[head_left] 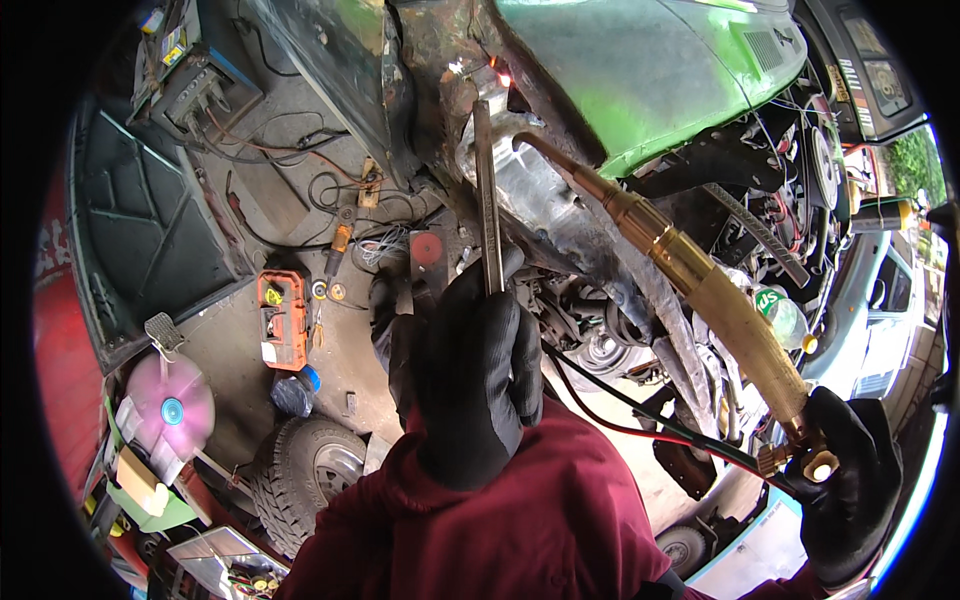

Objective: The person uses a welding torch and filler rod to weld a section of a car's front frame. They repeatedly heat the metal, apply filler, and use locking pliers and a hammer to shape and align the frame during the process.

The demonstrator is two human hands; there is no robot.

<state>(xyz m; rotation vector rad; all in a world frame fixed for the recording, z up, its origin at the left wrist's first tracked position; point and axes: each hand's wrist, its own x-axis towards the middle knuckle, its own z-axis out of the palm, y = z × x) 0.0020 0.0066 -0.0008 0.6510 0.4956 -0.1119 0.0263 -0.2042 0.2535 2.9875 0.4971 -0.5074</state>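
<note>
Gloved in black, my left hand (475,375) is closed round a long flat steel bar (488,190) that points away toward the car's bare metal. Its far end is close to a rusty body panel (445,45), where a small spot (503,77) glows orange-red. My right hand (850,480), also black-gloved, grips a brass gas torch (735,335) near its valve knobs at the lower right. The torch's curved tip (525,142) points at the grey, scraped metal rail beside the bar. No flame shows clearly. Dark and red hoses (640,425) run left from the torch.
A green fender (640,80) stands at the far right beside engine parts and a green-labelled plastic bottle (785,318). On the floor at left lie an orange tool case (284,318), an angle grinder (341,240), cables and a tyre (300,480). A pink fan (165,408) stands left.
</note>
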